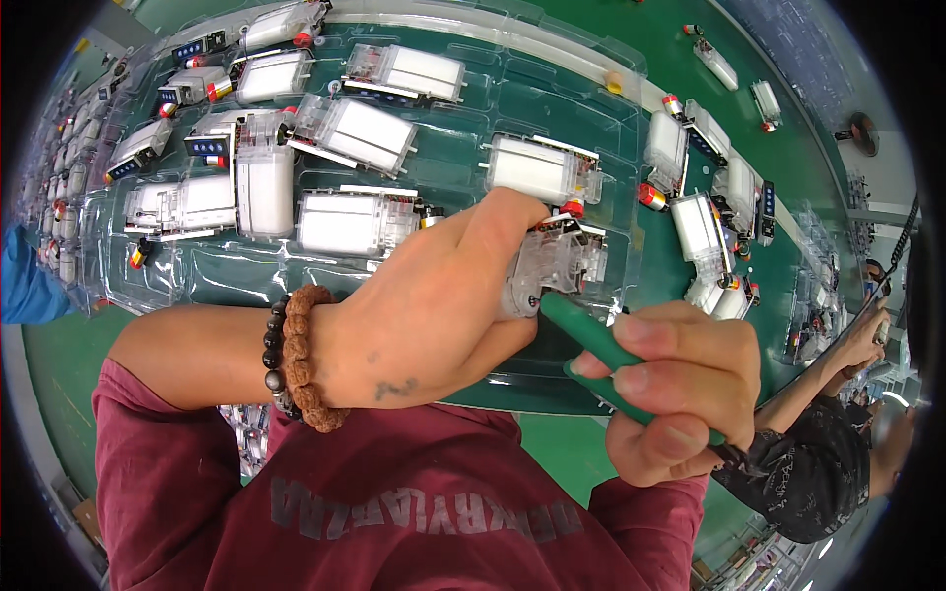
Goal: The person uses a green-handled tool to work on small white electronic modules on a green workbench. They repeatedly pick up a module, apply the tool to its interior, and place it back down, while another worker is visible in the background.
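Note:
My left hand (434, 291) is closed around a clear plastic device housing (552, 264) with a small round part on its side; the palm and fingers cover the rest of it. In my right hand (680, 379), the fingers wrap round a green hand tool (596, 340) that has two arms and a dark end by the lower fingers. One green arm reaches up to the lower edge of the housing, and whether it touches cannot be told. Just above my left hand lies a white-and-clear device unit (532, 169) in a clear plastic tray (473, 94).
Several similar white units (370, 136) lie in the tray, and more (695, 231) sit on the green table at the right. A co-worker's arm (828, 360) reaches in at the far right. A blue sleeve (28, 281) shows at the left edge.

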`<state>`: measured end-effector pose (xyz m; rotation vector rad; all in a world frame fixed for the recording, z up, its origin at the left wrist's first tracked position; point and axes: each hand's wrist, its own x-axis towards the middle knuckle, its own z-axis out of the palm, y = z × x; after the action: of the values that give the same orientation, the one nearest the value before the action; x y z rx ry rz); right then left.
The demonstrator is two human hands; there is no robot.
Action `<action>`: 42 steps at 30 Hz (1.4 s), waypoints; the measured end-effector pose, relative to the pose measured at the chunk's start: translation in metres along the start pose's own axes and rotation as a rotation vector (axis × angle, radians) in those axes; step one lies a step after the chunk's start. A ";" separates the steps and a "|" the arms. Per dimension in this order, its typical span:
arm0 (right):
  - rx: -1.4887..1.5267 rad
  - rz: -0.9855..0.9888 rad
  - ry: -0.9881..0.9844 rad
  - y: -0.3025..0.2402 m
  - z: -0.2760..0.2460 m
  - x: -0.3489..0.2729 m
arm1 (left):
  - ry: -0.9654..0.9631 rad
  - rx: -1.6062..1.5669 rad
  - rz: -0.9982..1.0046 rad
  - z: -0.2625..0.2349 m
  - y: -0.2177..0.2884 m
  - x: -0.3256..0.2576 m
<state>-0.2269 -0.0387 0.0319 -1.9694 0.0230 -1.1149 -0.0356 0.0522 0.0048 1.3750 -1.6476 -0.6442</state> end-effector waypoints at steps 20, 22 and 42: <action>-0.150 -0.039 -0.170 -0.001 0.002 0.002 | -0.037 0.006 -0.064 -0.001 0.005 0.000; -0.143 -0.129 -0.186 0.005 0.002 0.003 | -0.031 0.004 -0.075 -0.001 0.005 0.000; 0.357 0.442 0.085 0.004 0.005 0.008 | -0.165 -0.296 -0.102 -0.011 0.001 0.000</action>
<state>-0.2167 -0.0413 0.0337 -1.5033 0.2726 -0.8415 -0.0269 0.0543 0.0105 1.2212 -1.5412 -1.0413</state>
